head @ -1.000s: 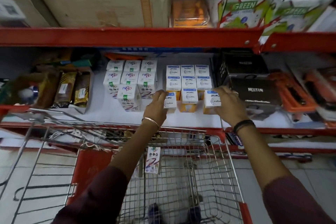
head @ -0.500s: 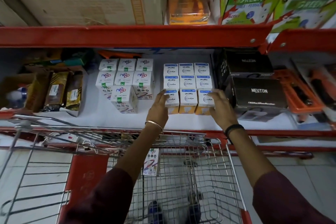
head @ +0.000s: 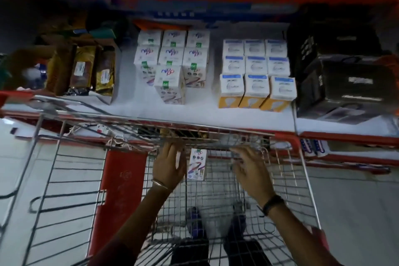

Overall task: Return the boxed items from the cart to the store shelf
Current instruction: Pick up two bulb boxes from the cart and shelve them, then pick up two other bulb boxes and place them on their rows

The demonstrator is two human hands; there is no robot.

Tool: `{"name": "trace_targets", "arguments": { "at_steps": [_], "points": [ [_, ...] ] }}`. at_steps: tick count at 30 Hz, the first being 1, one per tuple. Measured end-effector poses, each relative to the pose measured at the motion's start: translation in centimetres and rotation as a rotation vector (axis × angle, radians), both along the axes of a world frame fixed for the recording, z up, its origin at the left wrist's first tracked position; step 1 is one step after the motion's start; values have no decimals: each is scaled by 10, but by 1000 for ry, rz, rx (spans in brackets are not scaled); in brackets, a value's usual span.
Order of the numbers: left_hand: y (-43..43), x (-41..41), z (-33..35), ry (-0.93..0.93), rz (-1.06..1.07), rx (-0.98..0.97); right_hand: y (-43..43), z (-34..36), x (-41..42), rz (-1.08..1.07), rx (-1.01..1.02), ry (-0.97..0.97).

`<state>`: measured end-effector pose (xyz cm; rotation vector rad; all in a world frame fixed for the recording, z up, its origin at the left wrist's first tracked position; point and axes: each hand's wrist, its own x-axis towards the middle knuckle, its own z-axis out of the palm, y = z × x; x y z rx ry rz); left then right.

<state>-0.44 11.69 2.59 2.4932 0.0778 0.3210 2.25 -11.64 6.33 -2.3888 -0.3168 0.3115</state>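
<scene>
Reaching down inside the silver wire shopping cart [head: 287, 179], both bare hands are seen with nothing gripped in either. The left hand [head: 169, 165] is held with its fingers spread and loose, a thin metal bangle at the wrist, and its fingertips lie near the cart's front rim. Just beside that hand, on its right, a small white carton with a coloured swirl print [head: 197, 164] is seen upright against the cart's front wire wall; whether the hand touches it cannot be told through the blur. The right hand [head: 251, 171], with a dark band at the wrist, is opened with fingers extended toward the same wire wall, apart from the carton.

On the white store shelf [head: 198, 112] beyond the cart, matching white swirl-print cartons [head: 172, 62] are stacked in rows, one set in front of the others. To their right, white and blue boxes with orange lower fronts [head: 257, 75] are arranged in three rows of three. Black cartons [head: 345, 84] are stacked at the far right, and brown and gold packets [head: 90, 69] are stood at the left.
</scene>
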Motion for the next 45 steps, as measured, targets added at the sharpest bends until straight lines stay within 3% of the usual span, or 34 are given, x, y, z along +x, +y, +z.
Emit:
{"name": "trace_targets", "arguments": {
  "at_steps": [7, 11, 15, 19, 23, 26, 28, 34, 38, 45],
  "points": [
    [51, -2, -107, 625, -149, 233, 70, -95, 2, 196, -263, 323],
    [69, 18, -149, 929, -339, 512, 102, -146, 18, 308, -486, 295],
    [75, 41, -175, 1063, -451, 640, 114, -182, 25, 244, -563, 316],
    [74, 44, -180, 1052, -474, 649, 118, -196, 25, 215, -593, 298],
    [72, 32, -175, 918, -439, 642, 119, -193, 15, 219, -678, 122],
    [68, 12, -164, 782, -401, 615, 118, -183, -2, 230, -617, 6],
    [67, 1, -151, 787, -382, 578, 115, -175, -16, 254, -575, -17],
    [71, -19, -115, 890, -353, 280, 104, -147, -31, 300, -422, 128],
    [71, -24, -83, 905, -418, 329, 99, -117, -30, 320, -389, 240],
    [67, -20, 6, 745, -405, 376, 79, -22, -10, 213, -219, 202]
  ]
}}
